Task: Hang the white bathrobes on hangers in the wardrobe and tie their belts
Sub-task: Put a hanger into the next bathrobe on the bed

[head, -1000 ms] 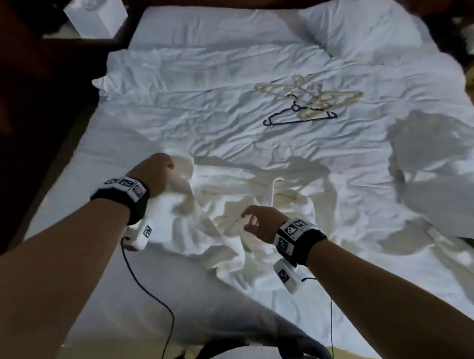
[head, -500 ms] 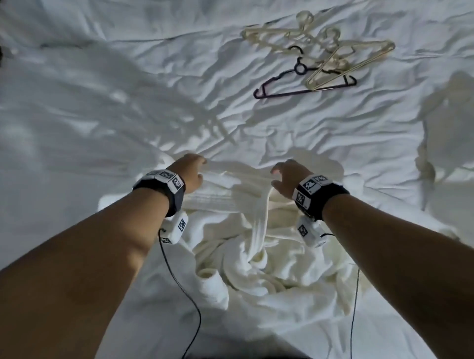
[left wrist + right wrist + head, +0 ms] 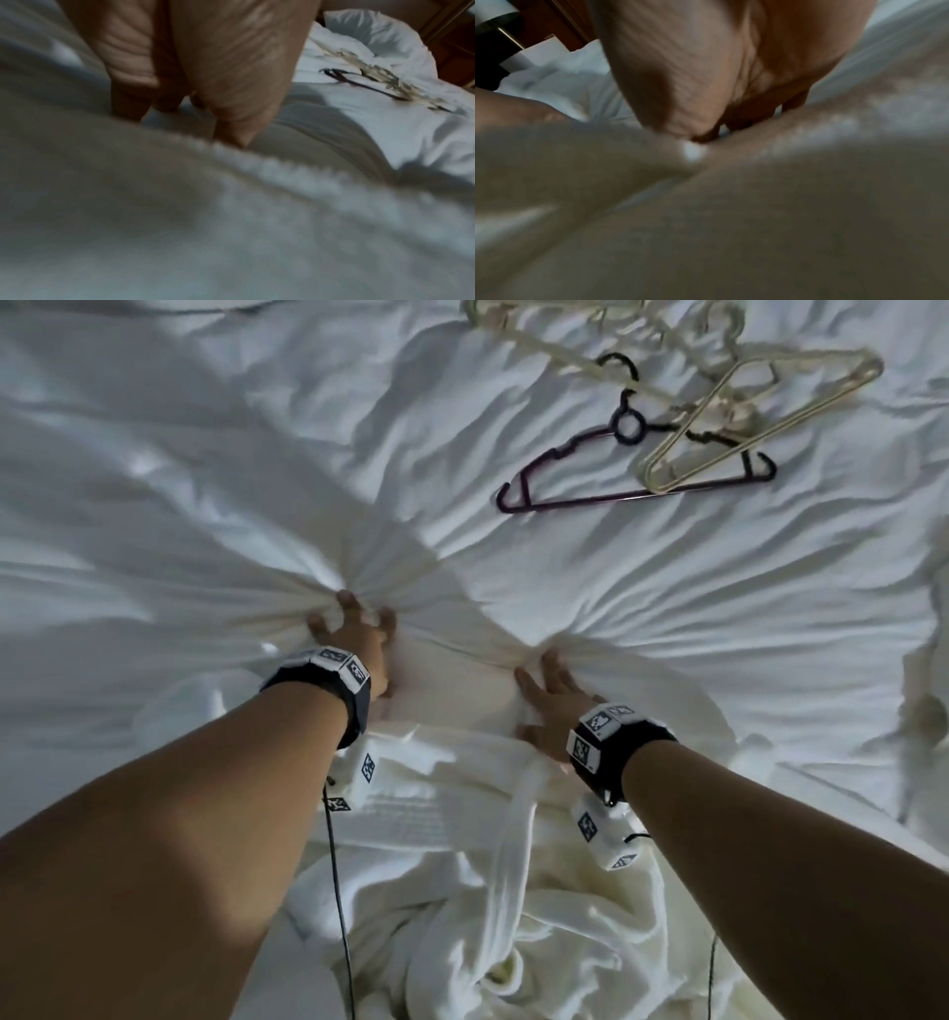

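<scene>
A white bathrobe (image 3: 462, 706) lies on the bed's white sheet (image 3: 205, 505), its lower part crumpled toward me. Its belt (image 3: 513, 845) runs down the middle. My left hand (image 3: 354, 634) presses the robe's top edge into the bed with spread fingers. My right hand (image 3: 549, 695) presses the same edge a little to the right, fingers straight. In the left wrist view my left hand (image 3: 205, 71) points down into the robe (image 3: 180, 203). The right wrist view shows my right hand (image 3: 731, 71) pushing into the robe (image 3: 757, 223). Neither hand holds anything.
A dark purple hanger (image 3: 631, 474) and several cream hangers (image 3: 744, 387) lie tangled on the sheet, beyond my right hand. More cream cloth (image 3: 924, 721) bunches at the right edge. Thin black cables (image 3: 339, 891) hang from both wrists.
Both hands let go of the lifted robe and moved forward and down. They now press its top edge flat on the bed, and the view has come closer to the hangers.
</scene>
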`<move>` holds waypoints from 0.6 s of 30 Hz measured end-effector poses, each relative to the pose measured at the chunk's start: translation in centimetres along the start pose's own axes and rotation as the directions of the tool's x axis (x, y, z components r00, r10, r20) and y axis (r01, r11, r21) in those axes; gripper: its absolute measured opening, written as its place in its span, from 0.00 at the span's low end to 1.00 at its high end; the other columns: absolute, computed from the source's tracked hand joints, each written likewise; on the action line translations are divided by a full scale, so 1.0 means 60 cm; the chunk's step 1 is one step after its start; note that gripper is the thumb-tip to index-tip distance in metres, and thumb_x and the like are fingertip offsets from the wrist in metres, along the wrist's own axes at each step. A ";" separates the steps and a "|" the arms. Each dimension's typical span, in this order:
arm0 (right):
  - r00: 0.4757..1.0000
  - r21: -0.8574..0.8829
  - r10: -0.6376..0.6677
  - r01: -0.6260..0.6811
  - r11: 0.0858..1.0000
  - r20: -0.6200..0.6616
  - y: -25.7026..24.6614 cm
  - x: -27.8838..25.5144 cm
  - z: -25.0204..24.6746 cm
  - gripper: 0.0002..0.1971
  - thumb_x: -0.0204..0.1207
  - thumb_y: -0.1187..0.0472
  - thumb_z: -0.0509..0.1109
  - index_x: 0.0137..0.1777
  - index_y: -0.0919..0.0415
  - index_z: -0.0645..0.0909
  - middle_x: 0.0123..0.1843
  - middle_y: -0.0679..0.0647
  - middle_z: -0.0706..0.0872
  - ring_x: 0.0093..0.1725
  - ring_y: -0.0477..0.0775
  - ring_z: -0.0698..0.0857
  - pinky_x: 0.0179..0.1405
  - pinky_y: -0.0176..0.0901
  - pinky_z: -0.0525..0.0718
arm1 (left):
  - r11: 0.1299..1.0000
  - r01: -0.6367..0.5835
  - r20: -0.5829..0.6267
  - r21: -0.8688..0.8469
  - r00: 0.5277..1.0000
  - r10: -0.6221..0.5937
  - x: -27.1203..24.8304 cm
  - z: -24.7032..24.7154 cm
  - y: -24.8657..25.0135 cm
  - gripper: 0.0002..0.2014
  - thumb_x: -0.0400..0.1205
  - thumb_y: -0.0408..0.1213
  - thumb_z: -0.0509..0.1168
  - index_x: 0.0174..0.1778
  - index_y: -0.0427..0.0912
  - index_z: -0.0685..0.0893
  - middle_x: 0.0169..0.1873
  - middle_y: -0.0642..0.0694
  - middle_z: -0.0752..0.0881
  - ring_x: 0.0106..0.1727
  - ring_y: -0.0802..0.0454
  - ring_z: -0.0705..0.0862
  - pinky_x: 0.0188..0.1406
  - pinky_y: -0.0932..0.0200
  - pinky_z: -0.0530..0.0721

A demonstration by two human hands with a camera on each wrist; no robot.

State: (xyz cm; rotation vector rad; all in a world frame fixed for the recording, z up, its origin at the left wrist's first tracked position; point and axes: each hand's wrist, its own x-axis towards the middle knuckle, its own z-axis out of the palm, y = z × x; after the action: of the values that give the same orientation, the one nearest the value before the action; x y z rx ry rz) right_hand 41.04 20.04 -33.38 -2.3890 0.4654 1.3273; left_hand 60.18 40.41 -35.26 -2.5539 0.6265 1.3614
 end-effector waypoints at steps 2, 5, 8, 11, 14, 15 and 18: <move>0.999 -0.006 -0.020 0.021 1.000 0.040 0.001 -0.002 -0.012 0.45 0.79 0.39 0.66 0.85 0.41 0.38 0.85 0.56 0.27 0.86 0.59 0.41 0.80 0.64 0.54 | 1.000 0.027 -0.005 -0.011 1.000 -0.027 0.003 0.009 0.005 0.52 0.74 0.45 0.74 0.83 0.62 0.42 0.78 0.34 0.22 0.78 0.15 0.40 0.77 0.23 0.55; 0.995 -0.080 -0.054 0.061 0.995 0.082 0.003 0.007 -0.080 0.35 0.79 0.43 0.68 0.84 0.46 0.60 0.87 0.58 0.55 0.82 0.63 0.64 0.78 0.52 0.66 | 0.997 0.046 -0.044 -0.055 0.998 -0.048 0.005 0.018 0.009 0.49 0.77 0.35 0.71 0.83 0.62 0.43 0.80 0.38 0.24 0.77 0.14 0.36 0.77 0.26 0.58; 0.988 -0.037 -0.044 0.039 0.999 -0.150 0.018 0.024 -0.197 0.17 0.79 0.46 0.70 0.60 0.57 0.86 0.62 0.56 0.87 0.63 0.59 0.84 0.58 0.43 0.79 | 0.998 0.041 -0.059 -0.047 0.997 -0.043 0.005 0.012 0.010 0.49 0.77 0.34 0.71 0.84 0.60 0.44 0.81 0.37 0.29 0.77 0.14 0.38 0.79 0.29 0.57; 0.867 -0.103 0.093 -0.164 0.981 -0.490 0.052 0.047 -0.293 0.19 0.81 0.52 0.66 0.65 0.64 0.79 0.67 0.64 0.81 0.68 0.67 0.77 0.67 0.53 0.74 | 0.999 0.039 -0.055 -0.025 0.998 -0.041 0.006 0.006 0.011 0.50 0.76 0.34 0.73 0.85 0.59 0.47 0.82 0.35 0.31 0.78 0.14 0.39 0.81 0.32 0.54; 0.808 -0.023 0.185 -0.239 0.971 -0.560 0.110 0.068 -0.327 0.29 0.81 0.53 0.64 0.80 0.59 0.65 0.81 0.68 0.62 0.78 0.72 0.64 0.75 0.63 0.66 | 0.999 0.040 -0.059 -0.017 0.997 -0.041 0.007 0.004 0.010 0.50 0.75 0.34 0.74 0.85 0.59 0.48 0.82 0.34 0.31 0.78 0.14 0.40 0.81 0.34 0.53; 0.833 -0.019 0.195 -0.239 0.971 -0.517 0.122 0.071 -0.329 0.31 0.82 0.49 0.63 0.83 0.56 0.61 0.83 0.66 0.58 0.81 0.71 0.61 0.77 0.64 0.64 | 0.999 0.041 -0.057 -0.017 0.998 -0.042 0.009 0.006 0.008 0.50 0.76 0.34 0.74 0.85 0.59 0.48 0.82 0.35 0.31 0.78 0.15 0.39 0.81 0.35 0.53; 0.855 -0.078 0.175 -0.243 0.967 -0.488 0.140 0.076 -0.317 0.26 0.83 0.45 0.61 0.79 0.53 0.69 0.77 0.64 0.66 0.75 0.71 0.70 0.73 0.61 0.71 | 0.999 0.034 -0.067 -0.027 0.997 -0.035 0.015 0.010 0.000 0.50 0.75 0.34 0.75 0.84 0.62 0.49 0.83 0.37 0.32 0.78 0.15 0.39 0.82 0.37 0.54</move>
State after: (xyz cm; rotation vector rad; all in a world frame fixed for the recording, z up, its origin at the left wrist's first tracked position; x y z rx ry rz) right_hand 53.57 3.31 -29.29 -2.8559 0.8150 0.8484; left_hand 60.16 40.35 -36.37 -2.6287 0.5768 1.2853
